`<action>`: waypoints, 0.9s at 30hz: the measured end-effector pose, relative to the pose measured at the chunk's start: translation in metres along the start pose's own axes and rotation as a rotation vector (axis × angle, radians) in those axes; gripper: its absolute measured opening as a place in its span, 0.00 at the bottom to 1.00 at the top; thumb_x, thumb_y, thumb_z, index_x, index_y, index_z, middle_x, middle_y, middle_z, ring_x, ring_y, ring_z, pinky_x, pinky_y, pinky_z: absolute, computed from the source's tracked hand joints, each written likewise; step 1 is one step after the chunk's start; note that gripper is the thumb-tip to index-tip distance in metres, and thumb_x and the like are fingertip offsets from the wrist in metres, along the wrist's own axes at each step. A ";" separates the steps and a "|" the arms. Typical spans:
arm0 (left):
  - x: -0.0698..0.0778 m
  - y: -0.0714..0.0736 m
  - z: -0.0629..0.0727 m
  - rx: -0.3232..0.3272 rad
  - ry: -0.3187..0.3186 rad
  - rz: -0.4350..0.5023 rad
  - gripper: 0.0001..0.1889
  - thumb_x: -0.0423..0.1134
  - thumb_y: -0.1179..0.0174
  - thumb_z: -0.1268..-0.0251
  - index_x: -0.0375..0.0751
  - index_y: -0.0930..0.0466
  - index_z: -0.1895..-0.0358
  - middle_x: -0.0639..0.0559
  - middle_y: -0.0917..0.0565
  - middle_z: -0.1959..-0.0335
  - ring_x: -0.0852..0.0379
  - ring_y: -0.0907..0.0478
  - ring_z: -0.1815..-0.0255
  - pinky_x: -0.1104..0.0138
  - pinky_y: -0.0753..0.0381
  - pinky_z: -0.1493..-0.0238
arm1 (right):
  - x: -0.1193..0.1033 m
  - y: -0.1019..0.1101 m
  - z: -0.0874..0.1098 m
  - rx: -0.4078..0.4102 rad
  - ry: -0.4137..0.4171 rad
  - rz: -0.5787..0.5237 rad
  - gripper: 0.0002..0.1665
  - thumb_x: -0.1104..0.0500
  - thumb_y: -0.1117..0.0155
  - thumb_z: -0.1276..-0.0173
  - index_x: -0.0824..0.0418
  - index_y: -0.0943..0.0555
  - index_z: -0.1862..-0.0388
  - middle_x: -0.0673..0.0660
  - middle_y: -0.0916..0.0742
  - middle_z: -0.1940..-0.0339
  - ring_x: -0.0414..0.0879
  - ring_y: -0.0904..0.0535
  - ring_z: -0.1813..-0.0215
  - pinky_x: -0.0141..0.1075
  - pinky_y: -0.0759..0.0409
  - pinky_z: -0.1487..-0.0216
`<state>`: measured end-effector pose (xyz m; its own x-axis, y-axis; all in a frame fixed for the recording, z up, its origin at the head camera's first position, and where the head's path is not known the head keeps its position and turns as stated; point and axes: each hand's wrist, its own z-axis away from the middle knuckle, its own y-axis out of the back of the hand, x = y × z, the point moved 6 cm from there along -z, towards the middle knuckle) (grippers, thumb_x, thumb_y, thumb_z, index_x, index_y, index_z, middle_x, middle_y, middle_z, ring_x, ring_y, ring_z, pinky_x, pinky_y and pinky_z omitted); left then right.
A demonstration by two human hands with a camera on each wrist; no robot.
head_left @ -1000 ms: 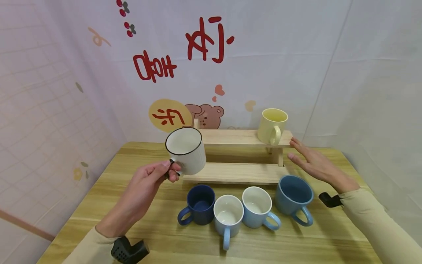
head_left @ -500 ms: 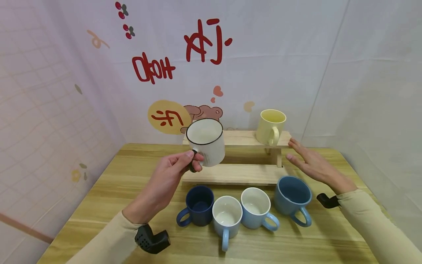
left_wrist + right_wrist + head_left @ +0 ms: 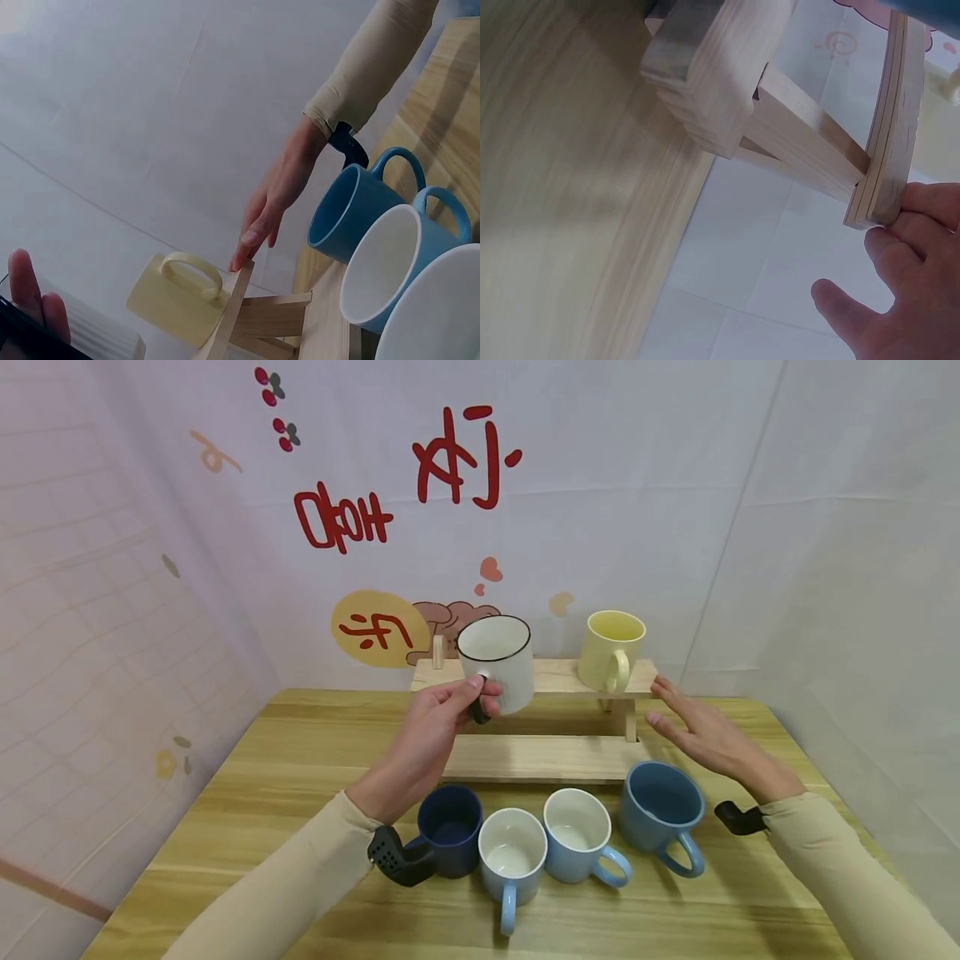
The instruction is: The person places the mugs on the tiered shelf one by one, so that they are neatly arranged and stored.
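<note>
My left hand (image 3: pixel 420 735) pinches the black handle of a white mug (image 3: pixel 510 672) with a black rim. It holds this mug up in front of the upper board of a two-tier wooden rack (image 3: pixel 540 758); whether the mug touches the board I cannot tell. On that board's right end stands a yellow mug (image 3: pixel 600 664), its handle facing front. My right hand (image 3: pixel 705 737), fingers extended, touches the end of the upper board, as the right wrist view shows at the board's end (image 3: pixel 885 199). In the left wrist view only fingertips (image 3: pixel 26 281) of the left hand show.
Along the rack's front stand several mugs: a dark blue mug (image 3: pixel 450 839) partly behind my left wrist, two light blue mugs with white insides (image 3: pixel 512 868), and a larger blue mug (image 3: pixel 660 814) at right. They stand on a wooden table (image 3: pixel 300 752). A printed cloth (image 3: pixel 600 510) hangs behind.
My left hand has carried the white mug rightward and upward, from left of the rack to before its upper board. My right hand stays at the board's end.
</note>
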<state>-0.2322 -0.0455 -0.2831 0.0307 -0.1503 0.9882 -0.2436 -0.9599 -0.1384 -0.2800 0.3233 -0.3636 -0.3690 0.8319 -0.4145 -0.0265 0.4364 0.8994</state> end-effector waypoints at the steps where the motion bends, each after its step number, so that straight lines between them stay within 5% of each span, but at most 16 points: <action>1: -0.001 -0.002 -0.004 0.010 0.003 0.001 0.19 0.41 0.49 0.16 0.27 0.16 0.59 0.44 0.15 0.50 0.50 0.22 0.41 0.57 0.30 0.32 | 0.000 0.000 0.000 0.000 0.000 -0.001 0.42 0.42 0.51 0.16 0.65 0.45 0.16 0.65 0.45 0.15 0.77 0.42 0.23 0.73 0.43 0.31; 16: -0.018 -0.039 -0.049 0.010 0.035 -0.012 0.18 0.42 0.48 0.16 0.30 0.14 0.47 0.44 0.12 0.55 0.52 0.16 0.47 0.56 0.31 0.29 | 0.003 -0.001 -0.001 -0.003 -0.003 -0.013 0.42 0.41 0.51 0.16 0.65 0.44 0.17 0.65 0.45 0.15 0.75 0.44 0.22 0.72 0.44 0.30; 27: -0.036 -0.068 -0.074 0.048 0.052 -0.056 0.18 0.43 0.47 0.17 0.31 0.14 0.48 0.47 0.09 0.59 0.54 0.14 0.50 0.54 0.32 0.30 | 0.004 -0.002 0.001 -0.006 -0.006 -0.023 0.42 0.41 0.51 0.16 0.64 0.44 0.16 0.64 0.45 0.15 0.74 0.43 0.22 0.72 0.42 0.30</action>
<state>-0.2885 0.0426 -0.3041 -0.0081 -0.0846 0.9964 -0.1961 -0.9769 -0.0846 -0.2809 0.3260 -0.3668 -0.3625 0.8237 -0.4360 -0.0401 0.4536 0.8903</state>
